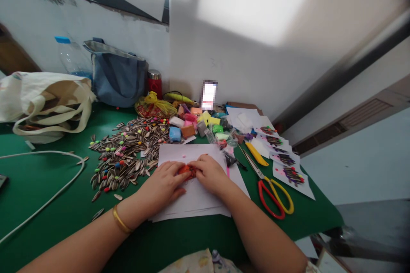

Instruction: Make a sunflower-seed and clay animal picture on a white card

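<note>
A small lump of orange modelling clay [185, 169] with dark bits at its right side rests on white paper [205, 204]. My left hand [166, 181] comes in from the left, its fingertips closed against the clay and its thumb lower on the sheet. From the other side, my right hand [209, 174] bends its fingers onto the same lump, partly hiding it. Faint drawn lines show on the paper just below the fingers. A small pink bit [183, 156] lies above the clay.
Striped sunflower seeds mixed with coloured bits [128, 149] spread at left. Wrapped clay blocks [188, 130] sit behind the paper. Scissors [265, 181], a yellow cutter [256, 154] and finished seed-decorated cards [293, 175] lie right. Bags [118, 76], a phone [209, 95] and a white cable [48, 152] surround these.
</note>
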`<state>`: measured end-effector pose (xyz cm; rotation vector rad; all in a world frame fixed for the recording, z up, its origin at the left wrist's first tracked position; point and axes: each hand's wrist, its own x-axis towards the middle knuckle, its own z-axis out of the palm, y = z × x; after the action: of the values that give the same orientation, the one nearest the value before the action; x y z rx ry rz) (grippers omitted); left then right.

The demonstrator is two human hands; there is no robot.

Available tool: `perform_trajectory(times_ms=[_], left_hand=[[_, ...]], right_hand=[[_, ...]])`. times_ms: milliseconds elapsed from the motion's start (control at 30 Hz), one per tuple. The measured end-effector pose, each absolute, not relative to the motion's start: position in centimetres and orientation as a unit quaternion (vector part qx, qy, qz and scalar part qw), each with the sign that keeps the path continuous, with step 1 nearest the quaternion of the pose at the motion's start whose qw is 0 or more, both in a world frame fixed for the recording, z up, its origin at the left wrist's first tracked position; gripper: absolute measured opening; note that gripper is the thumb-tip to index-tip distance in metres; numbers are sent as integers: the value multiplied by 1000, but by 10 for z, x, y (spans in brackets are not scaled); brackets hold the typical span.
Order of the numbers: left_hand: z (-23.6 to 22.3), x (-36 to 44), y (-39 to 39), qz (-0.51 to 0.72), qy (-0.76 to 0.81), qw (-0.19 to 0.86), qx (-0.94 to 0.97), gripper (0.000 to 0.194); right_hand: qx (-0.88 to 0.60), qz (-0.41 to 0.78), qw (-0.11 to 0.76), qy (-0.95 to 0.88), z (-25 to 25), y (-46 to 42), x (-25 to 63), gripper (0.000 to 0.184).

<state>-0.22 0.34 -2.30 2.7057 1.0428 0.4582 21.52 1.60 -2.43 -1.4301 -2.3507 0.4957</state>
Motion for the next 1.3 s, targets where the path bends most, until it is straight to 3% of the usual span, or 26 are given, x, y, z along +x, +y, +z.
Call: perform_trajectory(times_ms=[1300], left_hand=[[-23, -2, 3, 159, 350, 103, 917, 56]], right_hand=[[-504, 243, 186, -807, -22, 21, 226, 44]])
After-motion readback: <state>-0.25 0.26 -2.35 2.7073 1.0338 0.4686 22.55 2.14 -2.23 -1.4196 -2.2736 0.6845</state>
